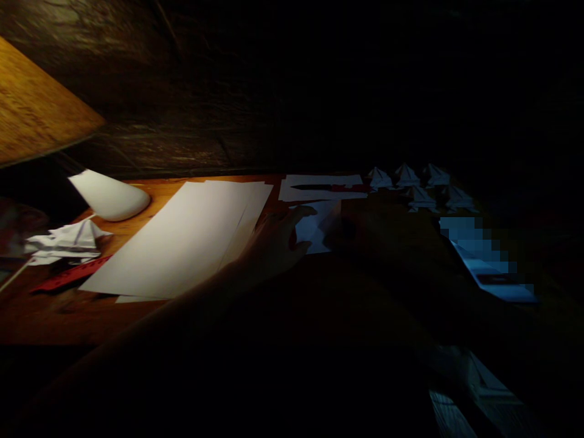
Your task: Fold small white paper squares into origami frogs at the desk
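The scene is very dark. My left hand point(276, 243) reaches in from the lower left and rests at the left edge of a small white paper point(317, 228) on the wooden table point(150, 185). Its thumb lies over the paper's top edge and its fingers close on the near edge. My right hand point(365, 234) is only a dark shape at the right side of the same paper, and its fingers cannot be made out.
A stack of large white sheets point(182, 243) lies left of the hands. Behind them is a white sheet with a dark tool point(319, 187), and several folded paper figures point(410, 179) at the back right. A white cone point(109, 196), folded paper point(68, 240) and a red strip point(68, 275) sit left.
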Available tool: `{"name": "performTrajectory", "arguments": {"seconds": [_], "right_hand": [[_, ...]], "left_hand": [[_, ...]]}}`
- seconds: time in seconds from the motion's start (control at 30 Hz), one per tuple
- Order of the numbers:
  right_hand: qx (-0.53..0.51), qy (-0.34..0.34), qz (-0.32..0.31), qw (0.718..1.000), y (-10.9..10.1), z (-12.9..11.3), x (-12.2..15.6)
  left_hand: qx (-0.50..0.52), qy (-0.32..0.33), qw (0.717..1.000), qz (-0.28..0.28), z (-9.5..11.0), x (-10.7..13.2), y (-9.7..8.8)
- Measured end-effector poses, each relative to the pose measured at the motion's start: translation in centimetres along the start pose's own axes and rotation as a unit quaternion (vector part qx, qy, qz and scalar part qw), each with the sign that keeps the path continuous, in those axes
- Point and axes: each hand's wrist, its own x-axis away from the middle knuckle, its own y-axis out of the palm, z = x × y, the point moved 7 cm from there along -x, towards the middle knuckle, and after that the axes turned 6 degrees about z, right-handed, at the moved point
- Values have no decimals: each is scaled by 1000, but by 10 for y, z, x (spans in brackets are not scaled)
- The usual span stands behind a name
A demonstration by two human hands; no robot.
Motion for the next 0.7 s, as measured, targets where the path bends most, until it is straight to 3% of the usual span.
{"name": "performTrajectory", "arguments": {"seconds": [0.2, 0.7], "right_hand": [[-11, -3, -3, 1000, 2, 1, 1], [51, -71, -1, 996, 6, 1, 0]], "left_hand": [[41, 1, 999, -4, 4, 0, 0], [-5, 45, 999, -6, 9, -2, -6]]}}
